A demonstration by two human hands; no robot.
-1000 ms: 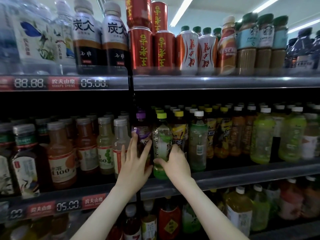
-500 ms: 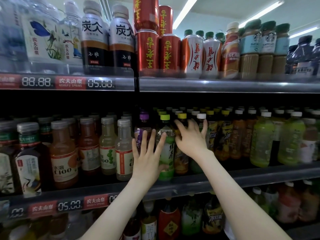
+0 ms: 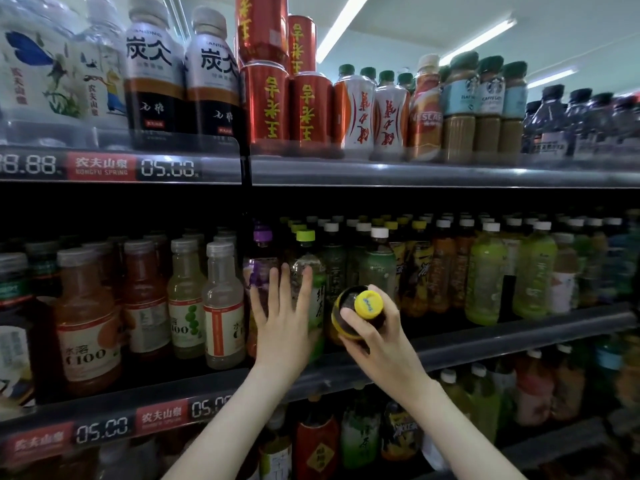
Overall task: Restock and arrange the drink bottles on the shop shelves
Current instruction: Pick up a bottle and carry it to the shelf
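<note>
My right hand (image 3: 372, 332) grips a dark tea bottle with a yellow cap (image 3: 369, 304) by its neck. The bottle is tipped toward me at the front edge of the middle shelf (image 3: 519, 332). My left hand (image 3: 282, 318) lies flat, fingers straight, against a green-capped green tea bottle (image 3: 317, 271) and a purple-capped bottle (image 3: 261, 263) at the shelf front. Right of them stands a white-capped green bottle (image 3: 377, 268) with rows of yellow, orange and lime bottles beyond.
Left of my hands stand pale and orange C100 bottles (image 3: 223, 306). The top shelf (image 3: 415, 173) carries water, dark tea bottles, red cans (image 3: 265, 109) and coffee bottles. More bottles fill the lower shelf (image 3: 360, 441). Price strips run along the shelf edges.
My right hand reached into the row, took the yellow-capped bottle and pulled it out toward me, tilted. My left hand stayed flat on the front bottles. The view moved closer.
</note>
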